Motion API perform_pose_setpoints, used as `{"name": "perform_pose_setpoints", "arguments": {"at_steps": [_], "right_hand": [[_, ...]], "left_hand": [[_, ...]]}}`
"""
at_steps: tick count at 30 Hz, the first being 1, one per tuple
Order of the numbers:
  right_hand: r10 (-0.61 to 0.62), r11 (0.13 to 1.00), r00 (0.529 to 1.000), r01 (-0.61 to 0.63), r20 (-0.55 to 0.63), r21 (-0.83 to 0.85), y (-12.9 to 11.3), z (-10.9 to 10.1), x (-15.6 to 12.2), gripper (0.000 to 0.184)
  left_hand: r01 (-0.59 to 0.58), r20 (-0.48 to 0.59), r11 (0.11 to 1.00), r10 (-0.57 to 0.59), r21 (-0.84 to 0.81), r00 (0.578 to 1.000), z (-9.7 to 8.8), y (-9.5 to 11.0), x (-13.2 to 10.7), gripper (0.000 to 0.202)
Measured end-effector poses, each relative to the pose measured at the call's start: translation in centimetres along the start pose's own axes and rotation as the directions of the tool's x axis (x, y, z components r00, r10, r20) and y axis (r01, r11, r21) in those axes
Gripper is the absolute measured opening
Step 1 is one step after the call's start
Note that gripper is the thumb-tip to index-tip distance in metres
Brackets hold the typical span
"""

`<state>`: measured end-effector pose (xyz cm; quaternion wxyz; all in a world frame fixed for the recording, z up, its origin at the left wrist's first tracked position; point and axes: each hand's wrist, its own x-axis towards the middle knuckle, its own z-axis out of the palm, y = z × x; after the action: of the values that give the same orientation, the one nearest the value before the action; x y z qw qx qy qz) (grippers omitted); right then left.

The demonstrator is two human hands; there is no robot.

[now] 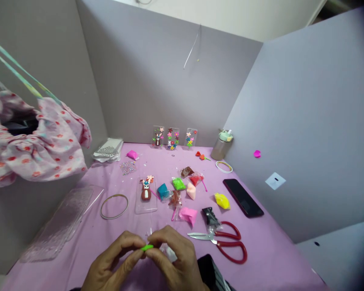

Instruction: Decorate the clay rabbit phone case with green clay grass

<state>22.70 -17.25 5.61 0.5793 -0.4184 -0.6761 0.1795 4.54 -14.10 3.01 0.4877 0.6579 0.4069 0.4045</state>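
My left hand point(113, 262) and my right hand point(176, 258) meet at the near edge of the purple table point(269, 250). Both pinch a small strip of bright green clay point(147, 247) between thumb and fingertips. Under my right hand's fingers lies a bit of clear plastic wrap point(170, 254). Just beyond the hands lies a clear phone case point(146, 197) with a brown clay bunny point(145, 190) on it. Small bags of coloured clay are scattered to its right: blue point(162, 190), green point(178, 184), pink point(188, 214), yellow point(222, 201), black point(210, 216).
Red-handled scissors point(227, 240) lie right of my hands, a black phone point(242, 197) farther right. A tape ring point(114, 206) and clear plastic trays point(60, 222) sit left. Three decorated cases point(172, 138) lean on the back wall by a jar point(221, 146). Pink floral cloth point(36, 141) hangs left.
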Motion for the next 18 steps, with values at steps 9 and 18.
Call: {"name": "perform_pose_setpoints", "arguments": {"at_steps": [9, 18], "right_hand": [[0.034, 0.998, 0.999, -0.035, 0.014, 0.050, -0.03, -0.12, 0.05, 0.014], [0.068, 0.993, 0.997, -0.072, 0.045, 0.096, -0.10, -0.29, 0.03, 0.011]], "left_hand": [[-0.045, -0.021, 0.998, 0.046, 0.042, 0.999, -0.03, 0.00, -0.12, 0.016], [-0.044, -0.061, 0.993, 0.051, 0.109, 0.997, -0.09, 0.44, -0.02, 0.017]]}}
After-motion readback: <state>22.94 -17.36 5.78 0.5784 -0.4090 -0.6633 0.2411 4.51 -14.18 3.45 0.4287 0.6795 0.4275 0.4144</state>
